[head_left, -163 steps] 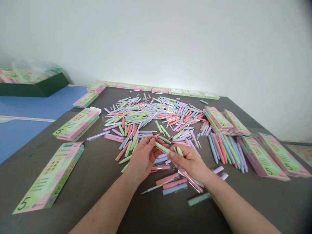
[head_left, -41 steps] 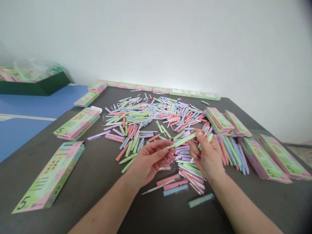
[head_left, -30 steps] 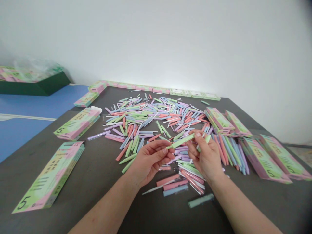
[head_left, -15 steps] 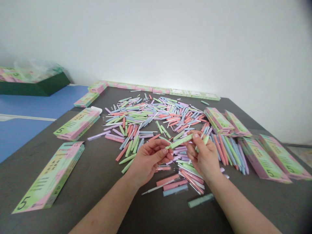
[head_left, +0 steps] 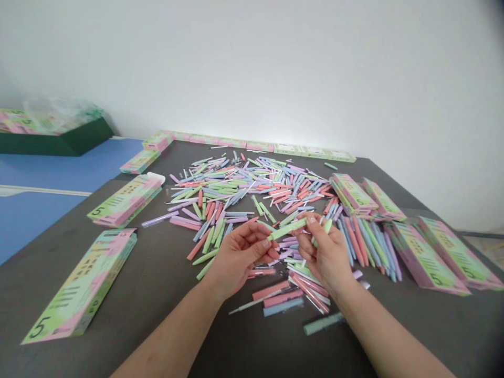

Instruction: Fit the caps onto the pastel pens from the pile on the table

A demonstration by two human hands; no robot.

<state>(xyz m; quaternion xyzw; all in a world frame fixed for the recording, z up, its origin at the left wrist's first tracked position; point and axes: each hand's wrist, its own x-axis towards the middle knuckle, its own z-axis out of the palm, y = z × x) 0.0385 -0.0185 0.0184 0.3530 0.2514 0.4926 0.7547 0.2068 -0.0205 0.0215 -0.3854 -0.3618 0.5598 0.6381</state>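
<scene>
A light green pen [head_left: 289, 229] spans the gap between my two hands, above the heap of pen parts. My left hand [head_left: 246, 254] pinches its left end between thumb and fingers. The fingers of my right hand [head_left: 325, 249] close on its right end. A second light green piece [head_left: 326, 227] shows between the fingers of my right hand; what it is exactly, I cannot tell. Under my hands lie pink pen parts [head_left: 282, 299], a blue one [head_left: 283, 307] and white refills [head_left: 255, 304]. A pale green barrel [head_left: 323, 323] is beside my right forearm.
Loose pastel pens [head_left: 236, 184] cover the middle of the dark table [head_left: 157, 283]. Printed boxes stand at left [head_left: 81, 286], at right [head_left: 429, 257] and along the back edge [head_left: 232, 142]. Pens in a row [head_left: 370, 241] lie right of my hand. A dark green tray [head_left: 59, 142] sits on a blue surface.
My right hand has moved slightly left, toward my left hand, with the green pen still held between them. The things on the table look the same.
</scene>
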